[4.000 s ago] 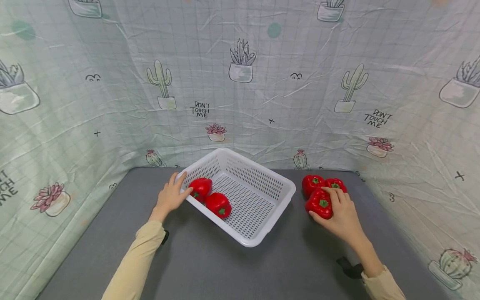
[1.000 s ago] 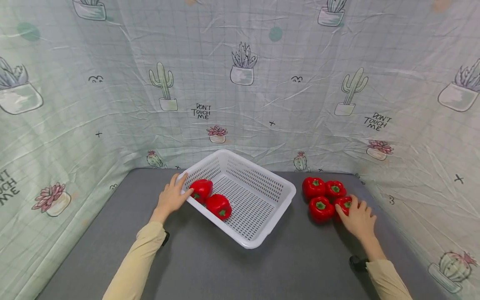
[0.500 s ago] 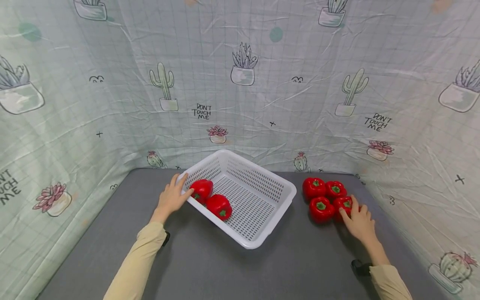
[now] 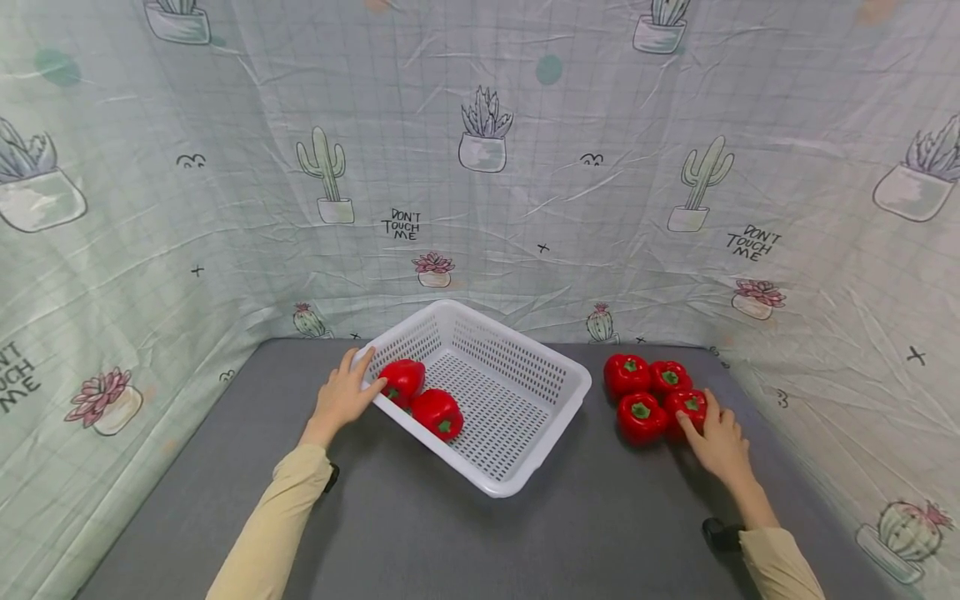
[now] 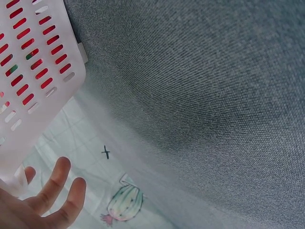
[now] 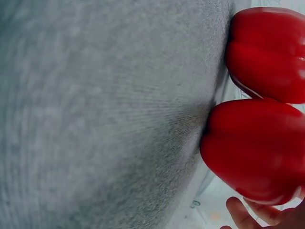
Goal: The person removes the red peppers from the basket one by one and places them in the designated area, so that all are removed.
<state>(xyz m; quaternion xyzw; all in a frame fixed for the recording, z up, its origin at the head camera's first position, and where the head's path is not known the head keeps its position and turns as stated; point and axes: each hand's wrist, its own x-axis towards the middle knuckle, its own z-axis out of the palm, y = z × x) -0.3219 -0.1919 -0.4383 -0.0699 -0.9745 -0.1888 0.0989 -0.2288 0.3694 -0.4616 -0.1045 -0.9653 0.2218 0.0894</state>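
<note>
Plainly legible on the cloth (image 4: 555, 275) behind the grey bench (image 4: 465, 542): DON'T TOUCH ME, in black lettering, printed whole twice, once left of centre and once toward the right, then a third time, cut off by the left edge of the head view. Also printed there, two tall armed cacti among other potted plants. On the bench, one white slotted basket (image 4: 498, 408), turned cornerwise. Inside, along its near left side, two peppers: a rear pepper (image 4: 405, 379) by the left corner and, just beside it, a front pepper (image 4: 435, 411). Well right of the basket, four more in a tight two-by-two cluster: far left pepper (image 4: 624, 379), far right pepper (image 4: 667, 377), near left pepper (image 4: 642, 421) and near right pepper (image 4: 687, 402). Six in all, red with green stems. At the basket's left corner, the left hand (image 4: 345, 398), gripping the rim with the thumb over it and other fingers spread outside. Around the near right pepper, the right hand (image 4: 720, 442), grasping it with bent fingers. Farther back, two cream sleeves (image 4: 255, 533) and two dark wrist bands (image 4: 722, 535).
</note>
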